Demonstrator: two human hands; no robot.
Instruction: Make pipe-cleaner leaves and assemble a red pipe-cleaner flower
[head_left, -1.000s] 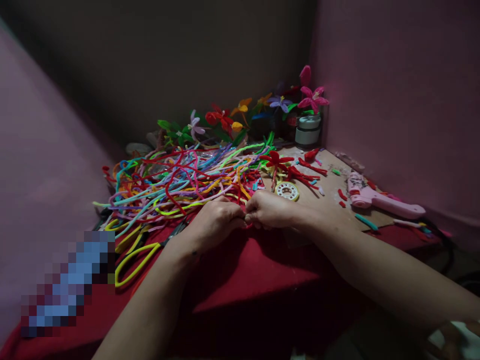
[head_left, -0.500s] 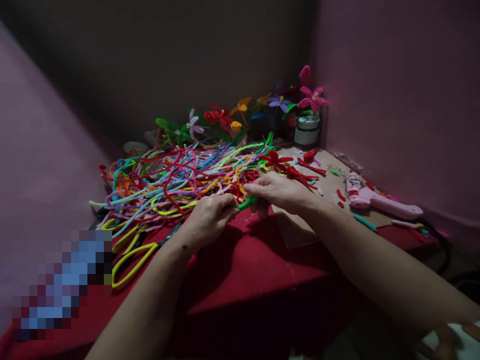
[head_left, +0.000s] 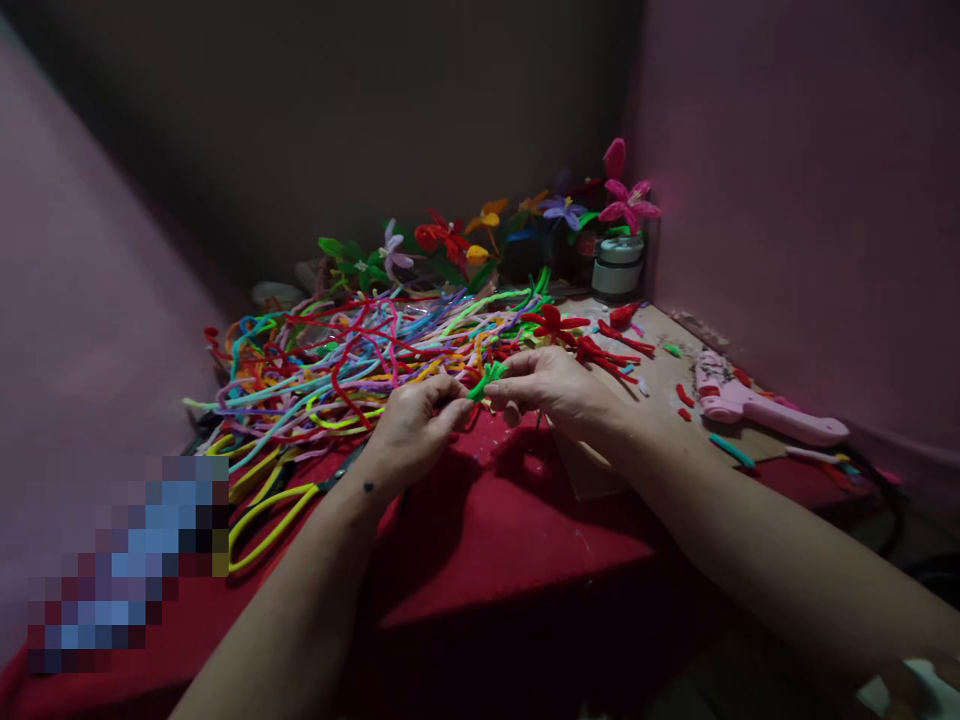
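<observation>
Between my hands is a small bunch of green pipe cleaners [head_left: 489, 379], held over the red cloth. My left hand [head_left: 420, 415] pinches its lower left end between thumb and fingers. On the other side, my right hand [head_left: 551, 390] grips it with thumb and fingertips; part of the bunch is hidden there. Just behind my hands spreads a tangled heap of many-coloured pipe cleaners [head_left: 360, 345]. A red pipe-cleaner flower [head_left: 553, 322] lies beyond my right hand, with red stems [head_left: 604, 353] beside it.
Scissors with yellow handles [head_left: 274, 525] lie left of my left forearm. A pink glue gun [head_left: 772, 405] rests on a board at right, among short scraps [head_left: 731, 450]. Along the back stand finished pipe-cleaner flowers [head_left: 442, 235] and a white-and-dark jar [head_left: 617, 268]. Pink walls [head_left: 795, 180] close in both sides.
The green bunch has risen slightly and more of its strands now show above the fingers. My right hand's fingers have shifted along it.
</observation>
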